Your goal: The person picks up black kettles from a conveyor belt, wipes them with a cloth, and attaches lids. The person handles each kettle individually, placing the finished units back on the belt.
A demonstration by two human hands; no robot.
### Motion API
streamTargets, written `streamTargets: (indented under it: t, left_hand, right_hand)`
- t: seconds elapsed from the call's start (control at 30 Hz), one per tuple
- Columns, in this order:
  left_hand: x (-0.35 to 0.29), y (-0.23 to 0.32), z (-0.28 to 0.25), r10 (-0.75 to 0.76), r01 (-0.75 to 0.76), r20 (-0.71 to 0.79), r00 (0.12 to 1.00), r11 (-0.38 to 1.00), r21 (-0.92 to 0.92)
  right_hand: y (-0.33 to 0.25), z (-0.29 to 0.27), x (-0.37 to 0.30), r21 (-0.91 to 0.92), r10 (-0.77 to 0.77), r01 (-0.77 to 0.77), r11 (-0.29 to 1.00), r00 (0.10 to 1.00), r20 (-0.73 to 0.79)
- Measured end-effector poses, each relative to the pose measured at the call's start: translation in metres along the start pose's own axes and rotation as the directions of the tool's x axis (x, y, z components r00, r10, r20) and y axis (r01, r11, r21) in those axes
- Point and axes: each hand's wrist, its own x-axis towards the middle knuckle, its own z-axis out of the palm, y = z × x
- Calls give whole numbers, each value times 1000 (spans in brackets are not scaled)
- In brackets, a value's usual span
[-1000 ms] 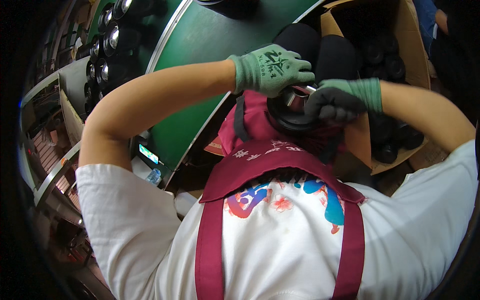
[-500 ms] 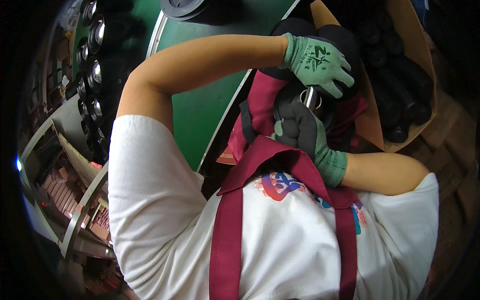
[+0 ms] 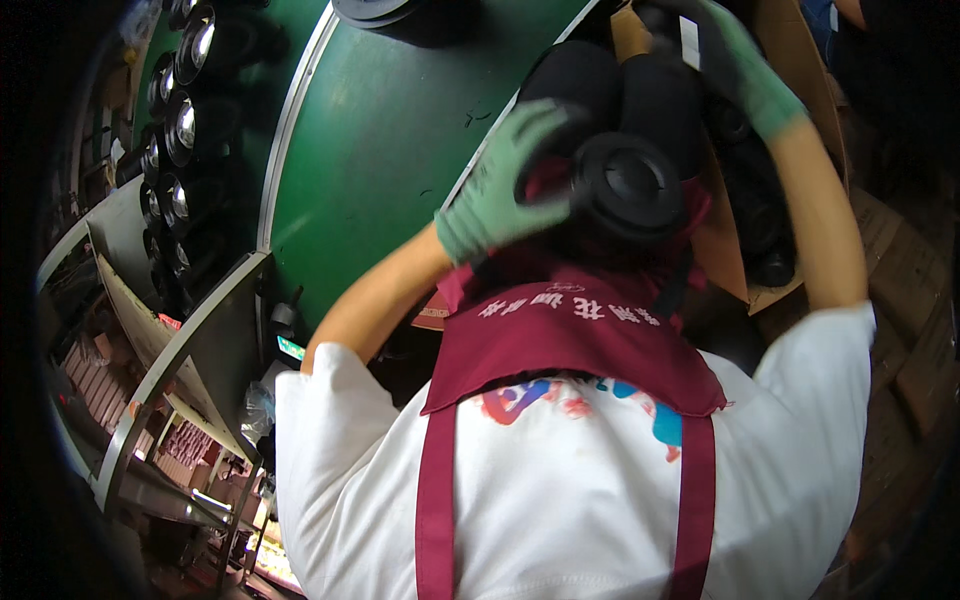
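On my lap, between the knees, a black round part [image 3: 628, 187] stands with a recessed disc in its top face. Just left of it is my left hand [image 3: 510, 180] in a green glove with dark fingertips; the thumb and fingers are spread in a wide curve, with the thumb close to the part's edge. My right hand [image 3: 722, 65], gloved too, is raised at the far right over a cardboard box [image 3: 722, 250]. Motion smears its fingers. A small bright, pale rectangle [image 3: 690, 43] shows against that hand; what it belongs to I cannot make out.
The cardboard box holds several long black parts [image 3: 760, 210]. A green worktop [image 3: 390, 120] with a metal edge lies to the left, bearing another black round part [image 3: 385, 10] at its far side. Several black parts with shiny centres [image 3: 180, 125] line the far left.
Both hands have come apart from the shiny metal piece they were gripping over the lap. The left moved back to the left and opened; the right swung away to the far right.
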Motion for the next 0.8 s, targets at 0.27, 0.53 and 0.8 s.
streamTargets:
  t: [0.27, 0.53, 0.8]
  left_hand:
    - [-13, 33, 59, -54, 51, 13, 998, 985, 167]
    - [-29, 40, 27, 120, -107, -235, 965, 992, 68]
    - [-34, 54, -14, 81, -199, -496, 865, 961, -191]
  right_hand:
    - [36, 133, 182, 461, 420, -448, 766, 892, 169]
    - [-29, 81, 62, -411, 110, -239, 880, 943, -312]
    - [-39, 97, -136, 397, -75, 11, 918, 986, 148]
